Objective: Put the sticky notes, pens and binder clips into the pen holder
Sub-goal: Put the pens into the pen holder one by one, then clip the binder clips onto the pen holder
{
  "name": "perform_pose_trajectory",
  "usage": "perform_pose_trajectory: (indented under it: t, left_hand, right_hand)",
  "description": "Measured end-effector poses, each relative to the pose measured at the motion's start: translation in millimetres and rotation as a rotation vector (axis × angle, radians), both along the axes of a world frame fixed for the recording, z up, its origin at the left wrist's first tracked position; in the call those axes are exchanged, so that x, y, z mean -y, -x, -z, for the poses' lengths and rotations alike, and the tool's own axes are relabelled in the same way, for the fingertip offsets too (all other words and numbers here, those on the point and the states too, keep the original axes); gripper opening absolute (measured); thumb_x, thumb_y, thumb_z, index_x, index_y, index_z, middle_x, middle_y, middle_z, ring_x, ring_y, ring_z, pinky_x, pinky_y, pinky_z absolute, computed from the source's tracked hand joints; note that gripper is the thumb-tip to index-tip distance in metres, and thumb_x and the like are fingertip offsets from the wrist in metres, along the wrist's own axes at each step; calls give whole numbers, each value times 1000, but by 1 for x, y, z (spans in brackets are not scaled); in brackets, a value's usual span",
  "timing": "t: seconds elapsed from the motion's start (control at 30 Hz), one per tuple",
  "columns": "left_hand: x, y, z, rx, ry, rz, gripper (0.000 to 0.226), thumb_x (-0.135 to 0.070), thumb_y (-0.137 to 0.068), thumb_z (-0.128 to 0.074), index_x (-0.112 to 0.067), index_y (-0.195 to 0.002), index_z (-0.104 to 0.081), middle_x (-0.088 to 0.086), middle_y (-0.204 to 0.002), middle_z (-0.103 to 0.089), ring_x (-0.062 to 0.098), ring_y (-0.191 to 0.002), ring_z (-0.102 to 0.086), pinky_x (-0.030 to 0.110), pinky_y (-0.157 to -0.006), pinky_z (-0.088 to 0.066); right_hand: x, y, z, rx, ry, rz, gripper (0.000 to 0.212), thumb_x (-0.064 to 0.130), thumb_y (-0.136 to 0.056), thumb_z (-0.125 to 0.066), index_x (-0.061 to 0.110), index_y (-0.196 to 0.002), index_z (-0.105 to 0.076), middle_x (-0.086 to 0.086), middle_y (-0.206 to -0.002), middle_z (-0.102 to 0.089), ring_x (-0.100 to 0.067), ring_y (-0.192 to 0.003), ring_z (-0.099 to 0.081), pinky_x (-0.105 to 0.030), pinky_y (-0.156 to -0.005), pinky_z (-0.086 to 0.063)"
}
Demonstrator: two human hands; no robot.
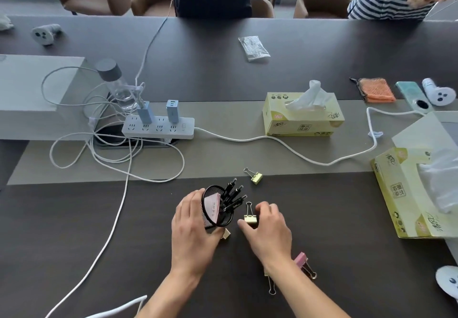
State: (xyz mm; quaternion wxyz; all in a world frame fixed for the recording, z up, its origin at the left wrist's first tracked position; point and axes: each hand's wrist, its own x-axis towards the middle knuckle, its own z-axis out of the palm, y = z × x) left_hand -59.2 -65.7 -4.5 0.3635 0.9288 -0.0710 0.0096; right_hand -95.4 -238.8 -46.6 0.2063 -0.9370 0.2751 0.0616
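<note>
We have our left hand (195, 228) wrapped around the black mesh pen holder (218, 206), fingers curled behind its wall and the thumb low on its near side, so the cup tilts with its mouth toward our right hand. Our right hand (269, 231) is narrowed to a pinch: thumb and forefinger close on the body of a gold binder clip (250, 218), whose wire handles stand up and point away from us, just beside the holder's rim.

Inside the holder we see a pink pad of sticky notes (213, 207) leaning against the left wall, and a bunch of black pens (234, 194) fanning out of the mouth toward the upper right, above the pinched clip. Whether the pinched clip rests on the dark table (86, 231) or is lifted off it, we cannot tell.

Under the base of the holder, just right of our left thumb, a small gold clip (225, 234) peeks out. Beyond our right fingertips, well apart, lies a yellow-green binder clip (255, 176) on the table. Behind our right wrist a pink binder clip (303, 263) lies close by, and another clip (271, 285), partly hidden by the forearm, shows its wire loop toward us.
</note>
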Motion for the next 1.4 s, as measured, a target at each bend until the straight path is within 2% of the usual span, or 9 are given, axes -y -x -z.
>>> perform_pose_trajectory:
  t: [0.1, 0.27, 0.4, 0.57, 0.73, 0.9, 0.97, 1.07, 1.4]
  left_hand:
    - [-5, 0, 3, 4, -6, 5, 96, -23, -60, -93, -19, -143, -44, 2, -139, -56, 25, -132, -49, 48, -107, -44]
    - [-7, -1, 7, -2, -18, 36, 98, -25, -58, -93, -22, -143, -44, -1, -138, -56, 23, -131, -49, 47, -108, -44]
    - [3, 1, 5, 13, -50, 110, 100, -23, -57, -92, -21, -143, -43, -1, -139, -56, 25, -132, -49, 48, -108, -44]
    - [18, 5, 2, 40, -57, 161, 82, -29, -69, -86, -14, -141, -50, 3, -136, -60, 27, -130, -52, 48, -105, -46]
    - [26, 10, 0, 52, -73, 177, 81, -28, -70, -85, -14, -141, -49, 3, -136, -59, 27, -130, -52, 48, -102, -47]
    - [13, 6, 4, 28, -59, 107, 90, -25, -62, -88, -19, -141, -46, 0, -137, -58, 25, -130, -51, 45, -106, -46]
    - [4, 3, 6, 13, -62, 85, 94, -26, -58, -91, -21, -141, -46, -2, -137, -58, 24, -130, -51, 45, -106, -46]
    - [-9, 0, 9, 5, -57, 49, 93, -34, -59, -91, -20, -140, -48, -2, -136, -58, 22, -129, -50, 44, -106, -45]
    - [-32, -13, 10, 12, -23, -91, 84, -27, -67, -88, -18, -140, -46, 3, -134, -59, 27, -126, -52, 49, -101, -48]
  right_hand:
    - [-7, -7, 5, 72, 82, -75, 33, 47, -83, -75, 22, -99, -60, 1, -99, -61, -25, -92, -64, -37, -66, -52]
    - [33, -10, -23, 304, -473, 258, 21, 17, -81, -81, 19, -101, -74, 1, -91, -75, -25, -87, -73, -31, -76, -54]
    - [65, -10, -74, 319, -685, 88, 37, 18, -76, -92, 25, -107, -73, 3, -89, -80, -13, -81, -76, -22, -77, -61]
    - [55, -29, -106, 154, -558, -355, 28, 13, -75, -89, 16, -100, -79, 3, -94, -71, -13, -77, -71, -33, -78, -61]
    - [32, -43, -103, 132, -371, -570, 39, 35, -76, -83, 27, -113, -71, 12, -101, -71, 1, -75, -62, -21, -74, -55]
    - [53, -55, -79, 380, -328, -230, 12, 35, -89, -72, 28, -99, -74, 14, -86, -71, -4, -68, -61, -25, -70, -53]
    - [64, -68, -58, 236, -241, -81, 28, 33, -91, -73, 22, -117, -71, 8, -101, -70, -10, -78, -66, -38, -83, -58]
    - [66, -88, -26, -46, -146, -112, 63, 45, -87, -77, 20, -140, -56, -3, -128, -60, -27, -109, -67, -43, -93, -56]
    - [9, -40, -15, 139, -262, -265, 27, 40, -86, -73, 23, -107, -70, 5, -104, -63, -19, -91, -68, -38, -84, -57]
